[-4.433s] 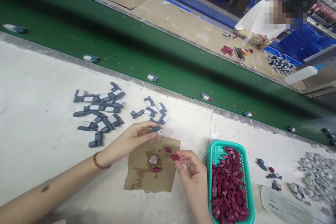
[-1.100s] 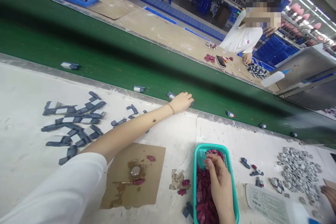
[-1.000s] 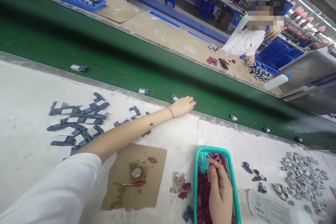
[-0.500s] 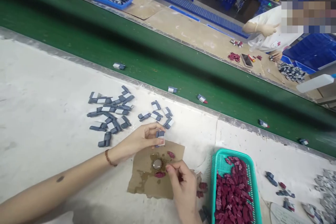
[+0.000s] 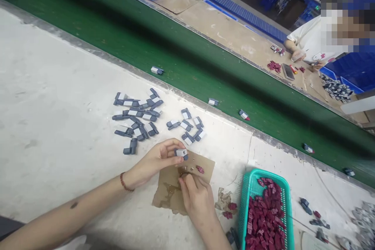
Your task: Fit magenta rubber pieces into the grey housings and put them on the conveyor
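Note:
My left hand (image 5: 164, 158) pinches a small dark-grey and white plastic part (image 5: 181, 152) between thumb and fingers, its white face with a hole turned up. My right hand (image 5: 199, 197) is closed over a brown cardboard piece (image 5: 165, 198) with wet stains; its fingertips are pinched together, and what they hold is hidden. A small maroon part (image 5: 200, 169) lies on the cardboard just beyond the right hand. Several grey and white parts (image 5: 186, 125) lie on the white table beyond my left hand, with a larger group (image 5: 136, 115) farther left.
A green basket (image 5: 245, 203) of maroon pieces (image 5: 265, 218) stands right of my right hand. Two maroon pieces (image 5: 227, 215) lie beside it. Beyond the table edge runs a green conveyor belt (image 5: 123, 43) carrying scattered parts. A co-worker (image 5: 310, 35) sits across it.
My right hand has moved onto the middle of the cardboard, covering the round metal cap seen there earlier. The part in my left hand has turned, showing its holed white face. The view has shifted.

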Available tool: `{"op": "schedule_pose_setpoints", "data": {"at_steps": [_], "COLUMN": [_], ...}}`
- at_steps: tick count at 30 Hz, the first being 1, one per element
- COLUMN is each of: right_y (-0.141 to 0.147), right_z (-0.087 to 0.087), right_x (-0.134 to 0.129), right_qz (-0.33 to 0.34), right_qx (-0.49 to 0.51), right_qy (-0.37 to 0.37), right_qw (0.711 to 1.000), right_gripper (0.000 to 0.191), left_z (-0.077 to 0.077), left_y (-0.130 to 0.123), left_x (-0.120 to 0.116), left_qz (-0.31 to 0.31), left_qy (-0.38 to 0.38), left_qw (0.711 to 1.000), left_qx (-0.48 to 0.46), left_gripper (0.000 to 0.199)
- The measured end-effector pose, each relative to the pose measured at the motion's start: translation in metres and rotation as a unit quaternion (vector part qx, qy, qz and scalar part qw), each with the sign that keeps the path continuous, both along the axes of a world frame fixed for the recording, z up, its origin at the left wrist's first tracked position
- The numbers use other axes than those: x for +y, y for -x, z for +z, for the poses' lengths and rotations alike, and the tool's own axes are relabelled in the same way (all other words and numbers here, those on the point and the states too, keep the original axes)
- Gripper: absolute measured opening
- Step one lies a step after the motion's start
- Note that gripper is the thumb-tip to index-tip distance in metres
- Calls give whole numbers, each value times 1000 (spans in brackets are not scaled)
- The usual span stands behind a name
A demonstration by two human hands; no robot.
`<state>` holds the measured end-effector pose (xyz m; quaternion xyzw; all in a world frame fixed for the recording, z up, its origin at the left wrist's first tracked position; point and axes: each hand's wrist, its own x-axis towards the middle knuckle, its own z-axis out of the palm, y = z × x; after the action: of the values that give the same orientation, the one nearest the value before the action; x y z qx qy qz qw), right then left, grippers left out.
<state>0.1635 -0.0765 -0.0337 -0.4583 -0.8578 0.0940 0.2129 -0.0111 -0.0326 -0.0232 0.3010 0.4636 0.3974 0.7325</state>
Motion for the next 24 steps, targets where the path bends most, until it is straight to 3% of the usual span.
{"op": "schedule_pose_setpoints", "data": {"at_steps": [4,10,13,15,18,21,24], "right_y": [1,1,-3,-7,-12,-13,-8], "right_z": [0,-3,1,6,11,14,17], "right_x": [0,-2,0,1,4,7,11], "right_qz": [-5,-1,-20,-56,-129,-165,-174], "right_qx": [-7,4,73,172,351,463,498], "right_qy": [-13,32,118,231,345,356,339], "right_qw": [1000,999,990,956,861,794,779], "right_gripper": [44,34,33,33,37,43,44], "left_z": [-6,-14,-15,-16,-20,-23,-22], "left_y": [0,-5,-6,-6,-7,-9,-11], "left_x": [0,-2,-6,-9,-15,-19,-20], "left_qz": [-5,-28,-41,-56,-74,-83,-95], "left_qy": [-38,-113,-170,-219,-318,-410,-477], "left_qw": [999,993,979,957,909,861,819], "left_qx": [-6,30,109,183,259,289,305], "left_gripper": [36,29,25,24,26,27,30]}}
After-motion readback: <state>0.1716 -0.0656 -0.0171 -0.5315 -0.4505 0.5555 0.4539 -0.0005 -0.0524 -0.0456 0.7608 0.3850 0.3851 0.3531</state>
